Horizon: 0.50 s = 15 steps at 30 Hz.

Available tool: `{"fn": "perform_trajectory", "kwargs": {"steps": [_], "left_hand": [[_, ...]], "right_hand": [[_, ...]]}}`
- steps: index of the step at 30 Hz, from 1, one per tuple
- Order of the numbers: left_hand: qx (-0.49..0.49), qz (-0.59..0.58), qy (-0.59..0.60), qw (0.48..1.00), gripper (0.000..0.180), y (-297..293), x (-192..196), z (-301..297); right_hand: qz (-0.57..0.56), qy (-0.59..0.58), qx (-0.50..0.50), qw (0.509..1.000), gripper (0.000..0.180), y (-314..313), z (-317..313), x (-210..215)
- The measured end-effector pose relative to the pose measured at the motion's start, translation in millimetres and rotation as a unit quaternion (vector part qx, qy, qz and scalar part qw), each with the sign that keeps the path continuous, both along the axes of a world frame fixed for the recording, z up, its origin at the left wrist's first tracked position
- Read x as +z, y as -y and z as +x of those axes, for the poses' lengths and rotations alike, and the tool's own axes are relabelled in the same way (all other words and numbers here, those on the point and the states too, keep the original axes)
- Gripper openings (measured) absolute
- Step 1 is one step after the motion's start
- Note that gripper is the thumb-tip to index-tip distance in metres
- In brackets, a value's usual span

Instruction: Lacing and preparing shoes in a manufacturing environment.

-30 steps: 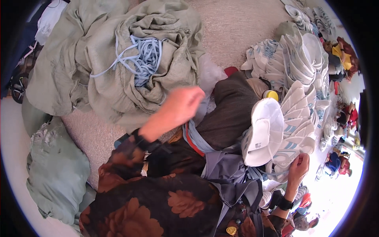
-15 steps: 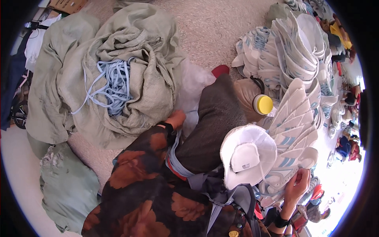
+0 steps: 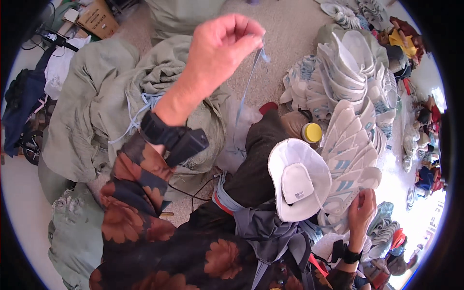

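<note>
My left hand (image 3: 220, 53) is raised high in front of me, its thumb and fingers pinching the end of a light blue shoelace (image 3: 243, 96). The lace hangs down toward clear plastic beside my leg. At the right, my right hand (image 3: 361, 212) has its fingers closed at the eyelet edge of the nearest upper in a fanned stack of white shoe uppers (image 3: 345, 154) with blue stripes; the fingertips are partly hidden. A single white shoe upper (image 3: 299, 181), open side up, lies in front of my lap, left of that stack.
Blue laces (image 3: 151, 100) lie in a grey-green cloth sack (image 3: 96, 92) at left, partly behind my left arm. More stacked uppers (image 3: 343, 67) stand at far right. A jar with a yellow lid (image 3: 312, 132) sits near my leg. A cardboard box (image 3: 98, 19) stands far left.
My left hand has risen from beside my leg to high over the floor, drawing a blue lace up with it. My right hand stays at the stacked uppers.
</note>
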State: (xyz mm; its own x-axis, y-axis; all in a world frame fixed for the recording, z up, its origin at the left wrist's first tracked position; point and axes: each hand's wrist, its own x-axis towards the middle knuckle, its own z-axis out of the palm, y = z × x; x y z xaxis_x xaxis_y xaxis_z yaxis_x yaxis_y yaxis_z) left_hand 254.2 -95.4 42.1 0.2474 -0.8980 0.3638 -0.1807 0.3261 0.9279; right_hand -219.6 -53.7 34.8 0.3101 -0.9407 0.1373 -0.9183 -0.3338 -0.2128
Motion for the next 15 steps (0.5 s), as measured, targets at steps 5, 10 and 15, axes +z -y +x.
{"fn": "perform_trajectory", "kwargs": {"steps": [5,10,15], "left_hand": [[-0.037,-0.062,-0.015,0.997,0.011,17.7,80.7,-3.0],[-0.059,-0.143,-0.002,0.988,0.012,16.2,146.3,1.0],[-0.074,-0.193,0.048,0.977,0.010,-1.6,197.4,-14.1]], "right_hand": [[-0.001,0.021,0.015,1.000,0.008,-1.7,-5.3,7.0],[0.077,0.057,0.069,0.993,0.006,9.0,-14.6,27.4],[0.032,0.046,0.049,0.997,0.009,21.8,-11.7,68.7]]}}
